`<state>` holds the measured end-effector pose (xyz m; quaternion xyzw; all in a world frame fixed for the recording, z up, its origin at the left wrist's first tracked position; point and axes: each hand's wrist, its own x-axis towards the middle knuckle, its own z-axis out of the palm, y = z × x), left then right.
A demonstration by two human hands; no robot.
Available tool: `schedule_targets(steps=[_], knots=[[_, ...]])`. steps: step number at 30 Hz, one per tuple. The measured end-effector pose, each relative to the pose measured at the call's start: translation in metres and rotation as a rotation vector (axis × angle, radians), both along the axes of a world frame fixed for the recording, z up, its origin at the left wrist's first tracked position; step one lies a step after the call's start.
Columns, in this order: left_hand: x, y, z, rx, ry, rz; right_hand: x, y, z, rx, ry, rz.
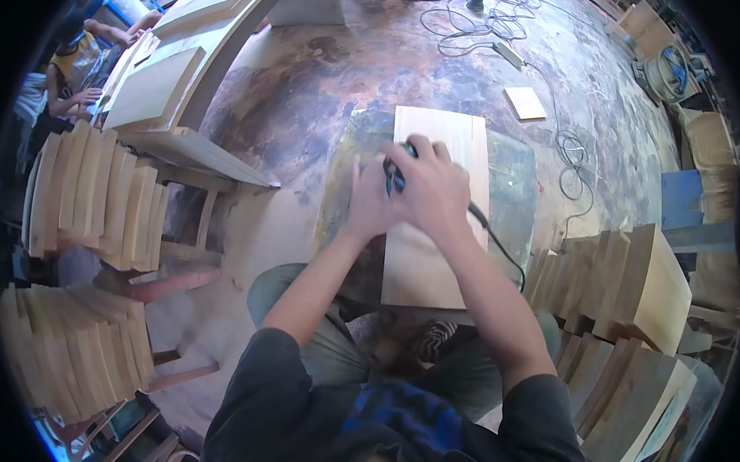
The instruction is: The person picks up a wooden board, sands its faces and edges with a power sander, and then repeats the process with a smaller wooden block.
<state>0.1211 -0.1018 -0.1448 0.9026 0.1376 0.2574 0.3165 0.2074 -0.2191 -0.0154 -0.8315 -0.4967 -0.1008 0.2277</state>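
Note:
A pale wooden board (436, 265) lies lengthwise in front of me over a low work surface. Above its left edge is a blue-and-black corded power tool that looks like a sander (394, 178), mostly covered by my hands. My right hand (435, 180) is wrapped over its top, fingers curled round the dark body. Against the tool's left side rests my left hand (370, 200), one finger stretched upward and somewhat blurred. A black cord (479, 216) runs from under my right wrist down past the board's right edge. The tool's underside is hidden.
Stacked wooden pieces stand at left (91, 192) and right (624, 279). A long wooden bench (217, 53) reaches in from the upper left, beside another person (79, 66). Looped cables and a power strip (509, 55) lie on the floor, near a small square panel (525, 103).

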Motion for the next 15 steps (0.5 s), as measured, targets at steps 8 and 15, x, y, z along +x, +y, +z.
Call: schedule_targets(steps=[8,15], knots=[[0.123,0.091,0.003,0.000,-0.022,0.014,0.115,0.089,-0.013,0.036,-0.034,-0.057],[0.175,0.086,0.030,-0.221,0.006,0.041,0.183,0.099,-0.011,-0.005,-0.043,-0.092]])
